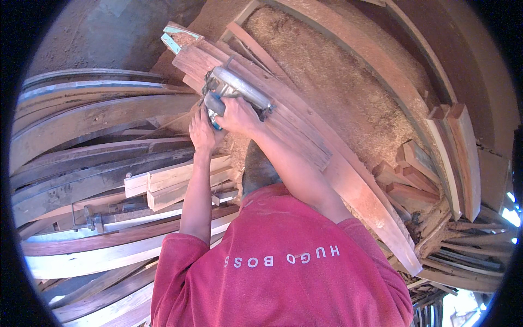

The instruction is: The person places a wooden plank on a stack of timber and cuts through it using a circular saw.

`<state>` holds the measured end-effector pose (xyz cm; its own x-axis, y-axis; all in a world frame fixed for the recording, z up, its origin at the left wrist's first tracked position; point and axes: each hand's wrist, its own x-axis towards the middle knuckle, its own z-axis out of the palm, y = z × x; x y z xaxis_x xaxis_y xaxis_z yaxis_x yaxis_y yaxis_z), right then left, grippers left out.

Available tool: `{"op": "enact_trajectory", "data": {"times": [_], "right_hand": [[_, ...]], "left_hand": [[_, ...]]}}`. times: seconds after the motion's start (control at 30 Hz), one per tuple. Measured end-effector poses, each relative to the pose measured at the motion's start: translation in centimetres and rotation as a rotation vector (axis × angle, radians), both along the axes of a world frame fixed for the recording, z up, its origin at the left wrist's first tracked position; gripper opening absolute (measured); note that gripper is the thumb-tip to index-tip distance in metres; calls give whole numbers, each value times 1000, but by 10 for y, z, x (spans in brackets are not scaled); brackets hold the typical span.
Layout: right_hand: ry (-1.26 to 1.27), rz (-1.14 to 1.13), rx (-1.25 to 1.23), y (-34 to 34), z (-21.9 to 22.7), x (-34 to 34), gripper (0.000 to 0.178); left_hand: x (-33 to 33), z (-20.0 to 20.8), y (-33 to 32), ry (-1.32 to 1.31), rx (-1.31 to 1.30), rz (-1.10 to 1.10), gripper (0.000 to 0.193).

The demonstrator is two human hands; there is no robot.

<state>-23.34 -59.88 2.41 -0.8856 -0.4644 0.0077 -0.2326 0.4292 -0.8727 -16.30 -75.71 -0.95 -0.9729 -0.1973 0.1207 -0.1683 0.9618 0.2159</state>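
A handheld power tool with a long silver cylindrical body [239, 85], a dark handle and blue parts rests on a reddish wooden plank [283, 125]. Its exact kind is hard to make out. My right hand [237, 115] is wrapped round the tool's dark handle. Beside it, my left hand [202, 131] is closed against the near left side of the tool, fingers partly hidden. The plank lies slantwise from upper left to lower right, with another board alongside. At the far end is a piece of wood with pale turquoise paint [171, 42].
Long curved timbers [103, 114] are stacked on the left, with short pale blocks [180, 177] near my left forearm. Sawdust [338, 82] covers the ground beyond the plank. Offcuts [411, 171] and upright curved pieces [463, 158] stand at the right. A metal clamp [92, 218] sits at lower left.
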Motion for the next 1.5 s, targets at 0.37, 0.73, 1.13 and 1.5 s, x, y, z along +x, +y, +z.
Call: {"op": "enact_trajectory", "data": {"times": [0.37,0.73,1.13,1.5], "right_hand": [[-19,8,-18,-4,0,-5,44],[-52,28,-8,-7,-2,-11,52],[-35,23,-29,-12,-8,-15,48],[9,41,-12,-13,-9,-16,40]], "left_hand": [[-5,-6,-8,10,2,-17,95],[-9,-6,-11,-2,-29,-11,91],[-13,-14,-17,48,-66,-43,89],[-15,-19,-21,80,-106,-49,94]]}}
